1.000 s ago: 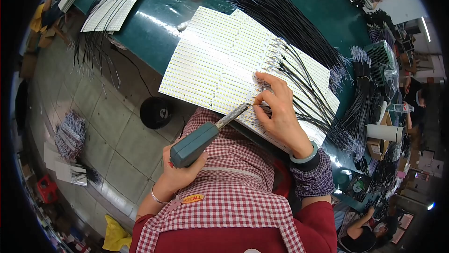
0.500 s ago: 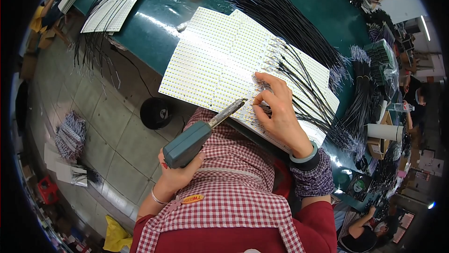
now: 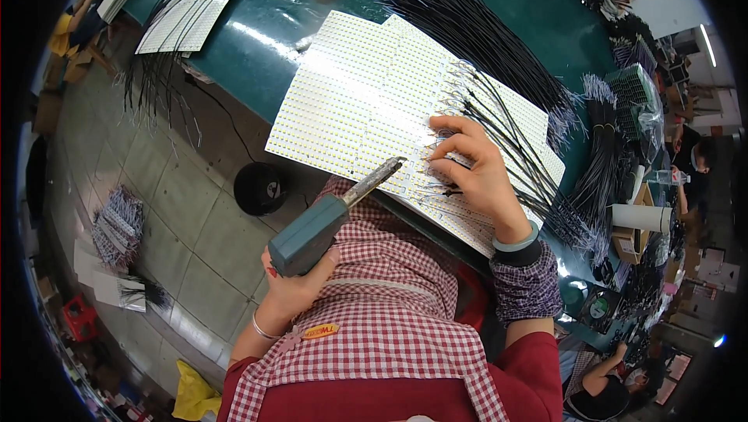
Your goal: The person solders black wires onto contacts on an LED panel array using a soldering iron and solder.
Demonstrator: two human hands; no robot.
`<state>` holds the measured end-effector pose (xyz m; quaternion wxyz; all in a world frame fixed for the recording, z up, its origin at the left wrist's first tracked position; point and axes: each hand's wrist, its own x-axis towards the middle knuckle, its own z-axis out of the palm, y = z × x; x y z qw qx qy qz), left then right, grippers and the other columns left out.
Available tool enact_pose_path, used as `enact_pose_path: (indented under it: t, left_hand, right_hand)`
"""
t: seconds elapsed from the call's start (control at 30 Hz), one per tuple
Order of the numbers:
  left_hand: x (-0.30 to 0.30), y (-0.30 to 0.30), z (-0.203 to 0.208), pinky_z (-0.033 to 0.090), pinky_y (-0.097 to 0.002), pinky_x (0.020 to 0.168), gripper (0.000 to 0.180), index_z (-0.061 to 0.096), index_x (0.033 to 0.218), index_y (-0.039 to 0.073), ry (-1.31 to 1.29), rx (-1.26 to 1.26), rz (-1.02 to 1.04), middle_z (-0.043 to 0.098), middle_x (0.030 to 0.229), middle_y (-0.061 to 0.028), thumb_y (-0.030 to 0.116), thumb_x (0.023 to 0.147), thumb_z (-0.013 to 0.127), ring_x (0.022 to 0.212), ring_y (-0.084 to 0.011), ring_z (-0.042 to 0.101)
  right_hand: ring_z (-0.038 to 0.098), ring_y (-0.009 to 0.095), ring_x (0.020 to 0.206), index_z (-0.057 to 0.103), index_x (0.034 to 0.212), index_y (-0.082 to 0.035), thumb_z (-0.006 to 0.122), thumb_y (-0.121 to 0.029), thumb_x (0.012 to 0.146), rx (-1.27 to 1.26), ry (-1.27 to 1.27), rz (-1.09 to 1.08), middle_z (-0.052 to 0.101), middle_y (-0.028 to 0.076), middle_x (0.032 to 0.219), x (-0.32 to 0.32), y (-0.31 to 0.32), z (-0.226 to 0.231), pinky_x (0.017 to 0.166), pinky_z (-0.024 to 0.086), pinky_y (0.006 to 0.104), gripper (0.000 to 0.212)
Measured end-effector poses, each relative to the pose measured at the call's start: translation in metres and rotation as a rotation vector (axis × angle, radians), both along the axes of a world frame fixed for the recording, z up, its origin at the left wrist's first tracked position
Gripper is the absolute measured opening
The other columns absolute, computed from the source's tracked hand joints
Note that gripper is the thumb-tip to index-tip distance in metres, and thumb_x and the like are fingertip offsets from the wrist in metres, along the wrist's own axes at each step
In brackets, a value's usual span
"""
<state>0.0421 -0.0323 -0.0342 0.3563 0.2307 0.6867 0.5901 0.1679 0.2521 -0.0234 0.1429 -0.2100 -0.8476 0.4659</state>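
In my left hand [image 3: 300,278] is a soldering iron [image 3: 312,231] with a dark green handle; its blackened metal tip points up and right, over a white LED board [image 3: 323,95]. My right hand [image 3: 483,169] is bent over the board's wired strip, thumb and fingers close together on a thin black wire [image 3: 463,161]. The tip is a short way left of those fingertips. Several black wires [image 3: 518,145] with bare ends run from this strip toward the right edge. The exact pinch on the wire is partly hidden by my fingers.
A thick bundle of black wires [image 3: 483,32] lies behind the board on the green table [image 3: 538,5]. Another wire bundle [image 3: 604,157] is at the right, near a white roll [image 3: 640,219]. Wired boards [image 3: 195,9] overhang the table's left part. A black bin [image 3: 259,188] stands on the floor.
My right hand has shifted slightly right and away from me, uncovering wire ends near the board's front edge. The iron's tip has drawn slightly left and up.
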Motion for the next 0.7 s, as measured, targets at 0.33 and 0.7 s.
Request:
enact_pose_path:
  t: [0.33, 0.7]
  left_hand:
    - [0.001, 0.007, 0.000, 0.049, -0.0232, 0.063, 0.019, 0.067, 0.093, -0.004, 0.085, 0.113, 0.097, 0.068, 0.081, -0.0042, 0.002, 0.076, 0.073, 0.070, -0.0084, 0.061]
    - [0.002, 0.005, 0.001, 0.050, -0.0235, 0.064, 0.019, 0.067, 0.092, -0.004, 0.110, 0.103, 0.099, 0.069, 0.080, -0.0051, 0.002, 0.076, 0.074, 0.070, -0.0089, 0.062]
  right_hand:
    - [0.044, 0.034, 0.122, 0.061, 0.077, -0.007, 0.074, -0.002, 0.066, 0.440, -0.083, 0.086, 0.051, 0.013, 0.132, 0.017, -0.019, 0.019, 0.100, 0.036, 0.0424, 0.017]
    - [0.048, 0.032, 0.121, 0.061, 0.073, -0.006, 0.071, -0.003, 0.065, 0.655, -0.014, 0.090, 0.054, 0.012, 0.132, 0.015, -0.030, 0.020, 0.095, 0.039, 0.0434, 0.013]
